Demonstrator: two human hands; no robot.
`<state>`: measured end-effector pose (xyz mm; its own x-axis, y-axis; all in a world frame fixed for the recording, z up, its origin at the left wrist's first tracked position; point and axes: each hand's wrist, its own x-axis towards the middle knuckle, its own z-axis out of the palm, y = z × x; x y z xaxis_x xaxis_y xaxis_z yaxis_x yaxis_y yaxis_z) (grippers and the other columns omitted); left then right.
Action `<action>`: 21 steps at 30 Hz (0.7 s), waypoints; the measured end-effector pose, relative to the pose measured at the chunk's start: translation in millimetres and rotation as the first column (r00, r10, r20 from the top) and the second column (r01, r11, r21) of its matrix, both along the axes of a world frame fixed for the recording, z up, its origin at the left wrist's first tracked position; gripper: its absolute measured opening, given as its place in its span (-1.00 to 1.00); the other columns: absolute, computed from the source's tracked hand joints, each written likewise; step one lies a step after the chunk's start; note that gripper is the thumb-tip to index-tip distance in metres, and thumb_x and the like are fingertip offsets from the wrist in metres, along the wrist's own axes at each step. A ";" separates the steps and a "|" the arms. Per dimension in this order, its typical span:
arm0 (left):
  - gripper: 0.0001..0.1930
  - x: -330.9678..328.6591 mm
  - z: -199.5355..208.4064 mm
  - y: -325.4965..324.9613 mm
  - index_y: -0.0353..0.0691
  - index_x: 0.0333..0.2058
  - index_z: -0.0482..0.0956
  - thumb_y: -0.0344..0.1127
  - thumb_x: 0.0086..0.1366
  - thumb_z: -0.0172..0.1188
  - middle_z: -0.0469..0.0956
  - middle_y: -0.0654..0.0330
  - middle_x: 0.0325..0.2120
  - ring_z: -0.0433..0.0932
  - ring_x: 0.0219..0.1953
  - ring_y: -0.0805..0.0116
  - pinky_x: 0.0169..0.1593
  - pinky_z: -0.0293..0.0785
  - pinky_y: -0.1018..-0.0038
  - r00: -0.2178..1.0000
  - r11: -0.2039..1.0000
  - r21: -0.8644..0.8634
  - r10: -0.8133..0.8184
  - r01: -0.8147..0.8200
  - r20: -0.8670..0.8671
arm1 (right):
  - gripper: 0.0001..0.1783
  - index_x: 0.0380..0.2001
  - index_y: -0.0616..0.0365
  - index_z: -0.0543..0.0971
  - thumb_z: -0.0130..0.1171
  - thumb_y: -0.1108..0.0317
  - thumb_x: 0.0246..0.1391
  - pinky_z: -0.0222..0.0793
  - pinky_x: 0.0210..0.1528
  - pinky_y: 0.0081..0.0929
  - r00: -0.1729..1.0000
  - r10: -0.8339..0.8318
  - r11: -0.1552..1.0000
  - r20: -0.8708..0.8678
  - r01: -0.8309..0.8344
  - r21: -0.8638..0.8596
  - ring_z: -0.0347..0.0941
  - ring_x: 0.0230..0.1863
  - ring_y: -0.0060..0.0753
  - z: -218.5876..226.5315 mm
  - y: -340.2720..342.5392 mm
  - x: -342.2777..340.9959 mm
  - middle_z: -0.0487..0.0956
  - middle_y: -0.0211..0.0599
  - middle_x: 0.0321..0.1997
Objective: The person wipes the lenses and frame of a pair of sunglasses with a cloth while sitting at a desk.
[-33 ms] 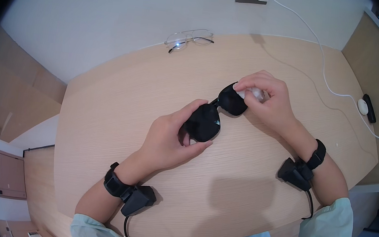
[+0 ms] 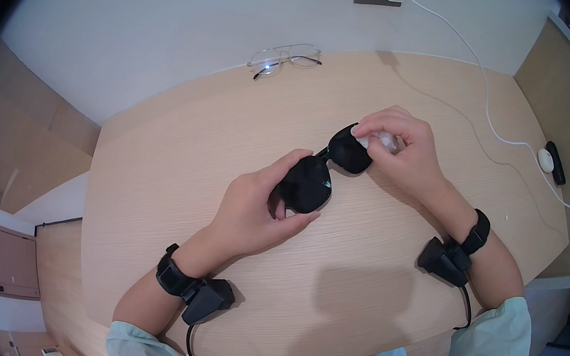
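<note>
A pair of black sunglasses (image 2: 307, 185) is held over the middle of the table, slanting up to the right. My left hand (image 2: 253, 206) grips the left lens end, thumb along its upper edge and fingers at its lower edge. At the far lens, my right hand (image 2: 406, 147) pinches a crumpled white wipe or tissue (image 2: 383, 142) against the dark surface. Its exact kind cannot be made out. Black straps with box-like devices sit on both wrists.
Thin metal-framed eyeglasses (image 2: 287, 59) lie at the table's back edge by the wall. A white cable (image 2: 485, 82) runs from a wall plug down the right side, past a round white object (image 2: 545, 160) and a black stick-like item (image 2: 556, 163). A wooden panel (image 2: 566, 91) bounds the right.
</note>
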<state>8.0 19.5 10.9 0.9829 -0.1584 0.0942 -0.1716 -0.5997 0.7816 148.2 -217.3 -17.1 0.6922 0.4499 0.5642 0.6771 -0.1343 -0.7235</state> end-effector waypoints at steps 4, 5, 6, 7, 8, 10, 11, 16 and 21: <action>-0.20 -0.1 -1.4 1.0 -0.20 0.34 0.43 -0.36 0.10 0.55 0.63 0.34 -0.36 0.37 -0.58 0.70 -0.45 0.36 0.69 1.000 1.000 -0.002 -0.001 0.001 0.011 | -0.91 -0.41 0.22 0.72 0.26 0.53 0.01 0.48 -0.11 -0.41 1.000 0.013 1.000 -0.002 -0.013 -0.013 0.58 -0.17 -0.34 2.9 -0.9 0.4 0.71 -0.26 -0.33; -0.20 0.1 -1.5 1.0 -0.20 0.34 0.43 -0.36 0.10 0.55 0.63 0.34 -0.36 0.37 -0.58 0.71 -0.45 0.36 0.69 1.000 1.000 -0.001 -0.004 0.004 0.014 | -0.94 -0.45 0.23 0.70 0.26 0.54 -0.01 0.46 -0.16 -0.43 1.000 0.010 1.000 0.008 -0.009 -0.019 0.57 -0.21 -0.36 2.3 -1.5 1.3 0.69 -0.26 -0.36; -0.20 0.2 -1.1 0.6 -0.20 0.34 0.43 -0.36 0.10 0.55 0.63 0.34 -0.36 0.37 -0.58 0.71 -0.45 0.36 0.69 1.000 1.000 -0.002 -0.005 0.005 0.014 | -0.96 -0.50 0.25 0.68 0.26 0.55 -0.03 0.43 -0.21 -0.44 1.000 0.006 1.000 0.018 -0.006 -0.024 0.55 -0.26 -0.38 2.0 -2.4 1.8 0.68 -0.27 -0.39; -0.20 0.1 -0.4 0.6 -0.20 0.33 0.43 -0.35 0.10 0.55 0.63 0.34 -0.36 0.37 -0.58 0.71 -0.45 0.36 0.69 1.000 1.000 -0.001 -0.003 0.003 0.009 | -0.96 -0.50 0.25 0.68 0.26 0.55 -0.03 0.43 -0.21 -0.44 1.000 0.007 1.000 0.018 -0.007 -0.023 0.55 -0.26 -0.38 2.1 -3.6 1.9 0.68 -0.27 -0.39; -0.20 0.0 0.1 0.7 -0.20 0.33 0.43 -0.35 0.10 0.55 0.63 0.34 -0.35 0.37 -0.58 0.71 -0.45 0.36 0.69 1.000 1.000 0.001 -0.002 0.002 0.003 | -0.96 -0.53 0.27 0.65 0.26 0.56 -0.05 0.40 -0.26 -0.45 1.000 -0.007 0.998 -0.029 0.005 -0.067 0.53 -0.31 -0.40 2.7 -5.6 1.8 0.66 -0.27 -0.42; -0.20 -0.2 0.7 0.9 -0.20 0.33 0.43 -0.35 0.10 0.55 0.63 0.34 -0.35 0.37 -0.58 0.71 -0.45 0.36 0.69 1.000 1.000 0.004 -0.002 0.002 0.003 | -0.94 -0.57 0.28 0.63 0.26 0.57 -0.06 0.36 -0.31 -0.46 0.997 -0.023 0.994 -0.076 0.014 -0.112 0.51 -0.35 -0.43 3.3 -9.6 1.3 0.64 -0.28 -0.45; -0.20 -0.3 0.9 1.0 -0.20 0.33 0.43 -0.35 0.10 0.55 0.63 0.34 -0.35 0.38 -0.58 0.71 -0.45 0.36 0.69 1.000 1.000 0.007 -0.002 0.002 0.005 | -0.94 -0.58 0.29 0.61 0.25 0.57 -0.07 0.34 -0.34 -0.47 0.989 -0.004 0.991 -0.149 -0.017 -0.134 0.50 -0.38 -0.44 3.4 -11.7 0.6 0.63 -0.28 -0.47; -0.19 -0.1 -0.1 0.8 -0.19 0.34 0.42 -0.34 0.10 0.55 0.63 0.34 -0.36 0.38 -0.58 0.70 -0.46 0.36 0.69 1.000 1.000 0.012 -0.001 0.001 0.003 | -0.91 -0.60 0.29 0.61 0.24 0.59 -0.07 0.34 -0.34 -0.46 0.963 0.030 0.998 -0.268 -0.046 -0.053 0.50 -0.39 -0.46 10.5 -11.9 -3.7 0.62 -0.29 -0.51; -0.20 -0.4 -0.5 1.3 -0.19 0.34 0.42 -0.34 0.11 0.55 0.62 0.35 -0.39 0.37 -0.59 0.70 -0.46 0.36 0.69 1.000 1.000 0.025 0.004 -0.004 -0.002 | -0.92 -0.47 0.25 0.69 0.22 0.59 -0.01 0.45 -0.19 -0.43 0.999 0.004 0.994 -0.050 0.001 0.113 0.56 -0.26 -0.41 0.2 1.0 0.0 0.68 -0.28 -0.34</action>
<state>7.5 20.8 10.3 0.9837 -0.1565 0.0882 -0.1673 -0.6194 0.7670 148.2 -216.3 -16.9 0.7200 0.3861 0.5766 0.6401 -0.0485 -0.7668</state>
